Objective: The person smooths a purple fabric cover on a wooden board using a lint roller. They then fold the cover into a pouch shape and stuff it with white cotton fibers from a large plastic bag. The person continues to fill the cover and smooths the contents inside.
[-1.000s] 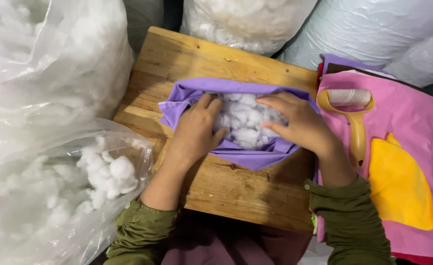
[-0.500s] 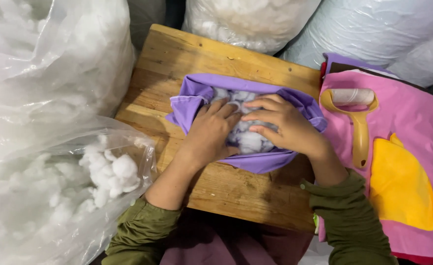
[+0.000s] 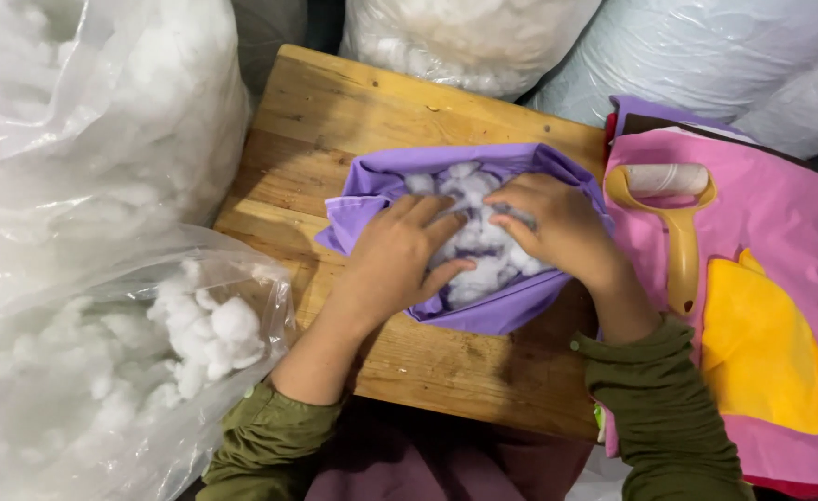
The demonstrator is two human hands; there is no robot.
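Note:
A purple fabric cover (image 3: 483, 314) lies open on a small wooden table (image 3: 353, 121), filled with white fluffy stuffing (image 3: 469, 190). My left hand (image 3: 400, 255) lies flat on the stuffing at the cover's left side, fingers spread and pointing right. From the right, my right hand (image 3: 557, 227) presses down on the stuffing, fingers bent, almost meeting the left hand's fingertips. Neither hand grips anything that I can see. Both arms wear olive green sleeves.
A clear plastic bag (image 3: 103, 371) of white stuffing balls sits at the lower left, with larger bags at the left and back. Right of the table lie pink (image 3: 789, 232) and yellow (image 3: 761, 353) fabric pieces and a yellow-handled lint roller (image 3: 678, 232).
Both hands have shifted over the stuffing, pressing it down into the purple cover. The cover's edges have drawn in around the filling.

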